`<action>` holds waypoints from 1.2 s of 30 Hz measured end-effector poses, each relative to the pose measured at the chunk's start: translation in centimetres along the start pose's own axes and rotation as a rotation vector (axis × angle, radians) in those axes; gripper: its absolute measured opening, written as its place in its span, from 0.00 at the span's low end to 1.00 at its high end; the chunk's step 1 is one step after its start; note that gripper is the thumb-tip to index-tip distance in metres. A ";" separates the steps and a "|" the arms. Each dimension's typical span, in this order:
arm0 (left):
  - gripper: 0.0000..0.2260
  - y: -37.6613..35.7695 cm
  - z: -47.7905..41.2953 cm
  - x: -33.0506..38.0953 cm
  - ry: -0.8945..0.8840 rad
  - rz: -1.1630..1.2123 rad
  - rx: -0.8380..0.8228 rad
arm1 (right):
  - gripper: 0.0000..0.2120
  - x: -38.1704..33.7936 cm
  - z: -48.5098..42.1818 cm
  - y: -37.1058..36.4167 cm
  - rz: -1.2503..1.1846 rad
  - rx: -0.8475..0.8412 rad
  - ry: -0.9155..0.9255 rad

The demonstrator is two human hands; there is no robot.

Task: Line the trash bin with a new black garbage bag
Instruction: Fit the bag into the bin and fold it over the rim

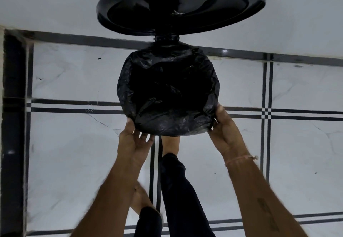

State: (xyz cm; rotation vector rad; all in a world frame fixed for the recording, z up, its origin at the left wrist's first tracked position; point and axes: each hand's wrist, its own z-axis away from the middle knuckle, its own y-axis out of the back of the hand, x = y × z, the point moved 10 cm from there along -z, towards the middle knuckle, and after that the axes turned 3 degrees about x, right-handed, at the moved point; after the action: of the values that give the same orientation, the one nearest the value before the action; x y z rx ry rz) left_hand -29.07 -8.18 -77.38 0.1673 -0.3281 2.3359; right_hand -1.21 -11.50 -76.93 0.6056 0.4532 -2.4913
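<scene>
Two bare forearms reach down to the trash bin on the white tiled floor. Its lid stands open. The black garbage bag sits inside, with its edge folded over the rim. The left hand pinches the near-left fold, thumb on top and fingers beneath. The right hand grips the near-right fold with its thumb over the rim. A bare foot is at the bin's base.

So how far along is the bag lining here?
Done: lid up, bag opened inside the bin and folded outward over the top. In hand: left hand and right hand hold the bag's near edge. Left: let go, probably close the lid.
</scene>
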 end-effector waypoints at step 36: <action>0.09 -0.2 -1.2 -1.3 0.010 0.047 -0.012 | 0.03 5.1 1.7 0.4 -0.107 0.106 -0.063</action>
State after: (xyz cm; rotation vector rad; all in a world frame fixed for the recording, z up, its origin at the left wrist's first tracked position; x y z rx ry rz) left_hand -28.02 -8.63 -78.76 0.1437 -0.3447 2.3797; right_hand -5.40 -14.63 -78.13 0.5550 0.3391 -2.6420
